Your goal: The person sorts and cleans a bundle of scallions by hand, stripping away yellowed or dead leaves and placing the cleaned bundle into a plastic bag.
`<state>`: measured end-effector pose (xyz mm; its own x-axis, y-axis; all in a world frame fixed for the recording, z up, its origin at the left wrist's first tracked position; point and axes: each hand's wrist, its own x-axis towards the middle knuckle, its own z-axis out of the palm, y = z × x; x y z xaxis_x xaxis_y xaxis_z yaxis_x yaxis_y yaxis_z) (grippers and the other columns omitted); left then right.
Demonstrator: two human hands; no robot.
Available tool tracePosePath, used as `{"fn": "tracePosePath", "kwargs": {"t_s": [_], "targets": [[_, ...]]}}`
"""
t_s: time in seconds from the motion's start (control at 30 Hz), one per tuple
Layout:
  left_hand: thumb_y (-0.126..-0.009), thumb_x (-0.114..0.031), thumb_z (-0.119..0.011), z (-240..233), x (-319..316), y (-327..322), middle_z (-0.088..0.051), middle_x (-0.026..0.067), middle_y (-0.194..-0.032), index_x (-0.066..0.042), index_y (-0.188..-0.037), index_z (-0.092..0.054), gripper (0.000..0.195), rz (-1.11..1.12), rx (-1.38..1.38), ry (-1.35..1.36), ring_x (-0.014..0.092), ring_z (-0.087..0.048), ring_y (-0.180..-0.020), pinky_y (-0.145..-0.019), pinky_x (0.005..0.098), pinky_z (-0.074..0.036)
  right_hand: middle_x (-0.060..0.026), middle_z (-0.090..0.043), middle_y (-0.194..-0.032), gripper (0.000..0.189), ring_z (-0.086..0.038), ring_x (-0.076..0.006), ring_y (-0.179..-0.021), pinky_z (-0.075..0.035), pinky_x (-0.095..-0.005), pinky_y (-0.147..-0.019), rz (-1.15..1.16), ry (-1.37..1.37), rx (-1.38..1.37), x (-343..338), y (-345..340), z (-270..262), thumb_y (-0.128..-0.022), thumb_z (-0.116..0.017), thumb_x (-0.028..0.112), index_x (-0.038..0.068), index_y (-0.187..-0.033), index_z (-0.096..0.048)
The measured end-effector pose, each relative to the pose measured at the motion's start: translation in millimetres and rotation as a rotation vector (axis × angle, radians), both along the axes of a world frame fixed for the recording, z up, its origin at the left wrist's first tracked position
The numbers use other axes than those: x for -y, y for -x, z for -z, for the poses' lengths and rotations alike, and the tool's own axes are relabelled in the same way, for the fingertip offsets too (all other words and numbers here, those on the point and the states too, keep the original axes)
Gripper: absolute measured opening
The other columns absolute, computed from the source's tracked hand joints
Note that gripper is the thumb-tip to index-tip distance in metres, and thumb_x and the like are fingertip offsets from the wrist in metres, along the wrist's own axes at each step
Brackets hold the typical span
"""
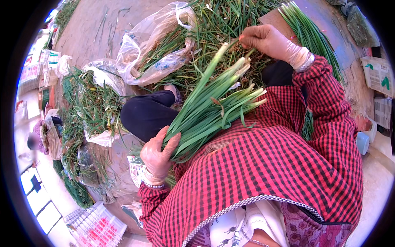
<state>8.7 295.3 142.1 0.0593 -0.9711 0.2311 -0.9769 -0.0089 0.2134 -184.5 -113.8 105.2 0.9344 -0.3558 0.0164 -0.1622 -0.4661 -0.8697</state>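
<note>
My left hand (159, 151), in a thin translucent glove, is closed around the leafy end of a loose bunch of garlic chives (203, 108) lying across my lap. The pale stem ends point up and right. Above those ends my right hand (259, 41), also gloved, pinches a thin green-brown leaf or stalk between thumb and fingers. Past it, a neat bundle of garlic chives (308, 34) lies on a brownish board, its white ends towards the top. Beneath and beyond the hands spreads a heap of loose leaves and dry trimmings (222, 21).
An open plastic bag (166, 66) with greens lies beyond my knee. More loose greens (98, 102) cover the ground at left, where another person (46, 136) is. Stacked plastic crates (95, 227) stand at lower left, a white crate (378, 74) and a blue container (362, 143) at right.
</note>
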Motion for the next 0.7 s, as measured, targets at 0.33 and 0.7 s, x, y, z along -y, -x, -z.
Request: {"fn": "tracePosePath", "kwargs": {"t_s": [0.33, 0.7], "targets": [[-0.066, -0.015, -0.074, 6.0, -4.8, -2.8, -0.065, 0.0135, -0.115, -0.016, -0.115, -0.068, 0.049, -0.052, -0.069, 0.062, 0.028, -0.066, -0.081, -0.065, 0.0367, -0.053, -0.0101, -0.06, -0.125, 0.05, -0.055, -0.0199, -0.114, -0.044, -0.0324, -0.099, -0.102, 0.135, -0.308, 19.2, -9.2, -11.3, -0.092, -0.067, 0.021, 0.005, -0.137, -0.053], [-0.058, -0.013, -0.079, 9.2, -7.6, 0.8, -0.064, 0.0179, -0.115, -0.01, -0.116, -0.066, 0.059, -0.071, -0.163, 0.002, 0.034, -0.067, -0.095, -0.075, 0.0393, -0.055, 0.0002, -0.068, -0.078, 0.035, -0.062, -0.0061, -0.068, -0.05, -0.0217, -0.062, -0.272, -0.599, 0.007, -59.7, -53.3, -22.7, -0.099, -0.056, 0.038, 0.006, -0.092, -0.068]]}}
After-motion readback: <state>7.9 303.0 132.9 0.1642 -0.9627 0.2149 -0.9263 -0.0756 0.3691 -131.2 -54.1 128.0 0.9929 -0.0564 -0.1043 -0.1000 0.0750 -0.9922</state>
